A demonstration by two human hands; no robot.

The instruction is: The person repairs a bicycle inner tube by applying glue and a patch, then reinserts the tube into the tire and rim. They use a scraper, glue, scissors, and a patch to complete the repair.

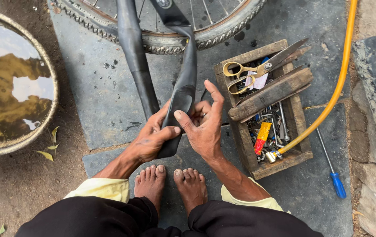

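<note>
Grey stone paving [104,92], dark and stained, with bare earth [16,184] to the left. On the slabs: a bicycle wheel [223,30] along the top edge, a rough wooden toolbox [280,162] at right, a yellow hose [335,87] curving down to the box, a blue-handled screwdriver [334,173] just beside it, two bare feet [170,182] near the bottom. On the earth: a round basin of murky water [12,83], a few fallen leaves [49,145] close by.
</note>
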